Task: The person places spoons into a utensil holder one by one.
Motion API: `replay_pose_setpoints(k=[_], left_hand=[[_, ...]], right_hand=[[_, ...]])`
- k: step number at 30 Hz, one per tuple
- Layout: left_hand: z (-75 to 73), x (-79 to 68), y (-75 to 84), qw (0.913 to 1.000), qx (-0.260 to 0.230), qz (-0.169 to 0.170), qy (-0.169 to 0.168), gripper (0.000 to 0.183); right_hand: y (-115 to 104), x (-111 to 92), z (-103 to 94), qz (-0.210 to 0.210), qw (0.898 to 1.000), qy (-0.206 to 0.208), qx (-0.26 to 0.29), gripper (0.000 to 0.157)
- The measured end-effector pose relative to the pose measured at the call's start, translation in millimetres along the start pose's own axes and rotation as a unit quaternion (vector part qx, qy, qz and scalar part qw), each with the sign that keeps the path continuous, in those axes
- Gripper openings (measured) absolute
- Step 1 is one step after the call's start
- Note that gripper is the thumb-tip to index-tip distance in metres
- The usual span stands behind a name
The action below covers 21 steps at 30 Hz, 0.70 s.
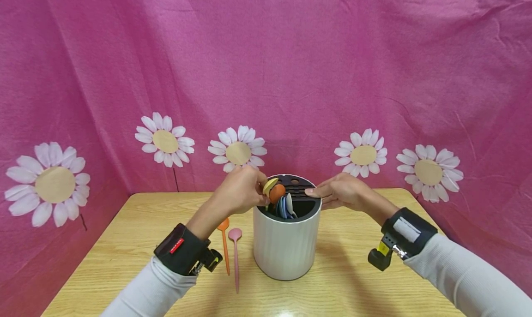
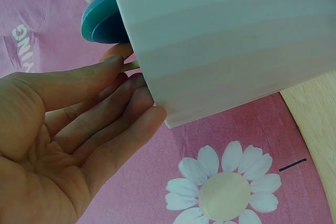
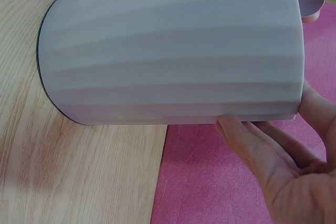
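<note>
— Pink daisy cloth (image 1: 291,77) behind, wooden table (image 1: 166,211) below. Left hand (image 1: 241,192)?
— Pinching a yellow utensil (image 1: 270,184) at the rim of my white holder (image 1: 284,248).
— Right hand (image 1: 344,190)?
— I grip the holder, thumb over rim, fingers against outer wall. Orange spoon (image 1: 223,224), pink spoon (image 1: 235,234) lie left of it.

Pale grey sleeves (image 1: 145,287), black wristbands (image 1: 188,251); red tag (image 1: 176,246) on the left, whitish patch (image 1: 407,229) on the right

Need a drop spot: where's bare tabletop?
Free: table right of the white holder; table between left sleeve and pink cloth. Crowded: left of the holder, where orange spoon and pink spoon lie; the left side of its open compartment, with utensils and left grip.
</note>
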<state>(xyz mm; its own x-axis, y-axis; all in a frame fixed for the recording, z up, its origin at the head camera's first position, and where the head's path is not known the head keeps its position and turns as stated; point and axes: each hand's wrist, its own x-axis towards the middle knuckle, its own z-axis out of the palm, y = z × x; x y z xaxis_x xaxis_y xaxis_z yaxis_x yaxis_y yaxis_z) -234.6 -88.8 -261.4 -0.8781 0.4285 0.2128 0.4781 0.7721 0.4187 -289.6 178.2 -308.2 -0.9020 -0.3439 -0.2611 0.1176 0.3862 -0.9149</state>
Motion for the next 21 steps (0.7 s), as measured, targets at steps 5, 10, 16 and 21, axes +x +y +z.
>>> replay_pose_setpoints(k=[5,10,16,21], left_hand=[[1.2,0.0,0.5,1.0,0.006,-0.008,-0.001,0.011],[2.4,-0.2,0.4,0.9999,0.006,-0.012,-0.001,0.012],[2.7,-1.8,-2.0,0.9998,-0.016,-0.01,-0.007,0.012],[1.6,-3.0,-4.5,0.9997,-0.022,-0.009,-0.008,0.012]], right_hand=[[0.5,0.6,-0.1,0.001,1.0,0.001,-0.002,0.056],[0.3,0.4,-0.1,0.002,1.0,0.003,-0.003,0.056],[0.2,-0.3,0.1,0.003,1.0,0.005,-0.003,0.055],[0.8,-0.4,0.3,0.001,1.0,0.006,-0.007,0.055]])
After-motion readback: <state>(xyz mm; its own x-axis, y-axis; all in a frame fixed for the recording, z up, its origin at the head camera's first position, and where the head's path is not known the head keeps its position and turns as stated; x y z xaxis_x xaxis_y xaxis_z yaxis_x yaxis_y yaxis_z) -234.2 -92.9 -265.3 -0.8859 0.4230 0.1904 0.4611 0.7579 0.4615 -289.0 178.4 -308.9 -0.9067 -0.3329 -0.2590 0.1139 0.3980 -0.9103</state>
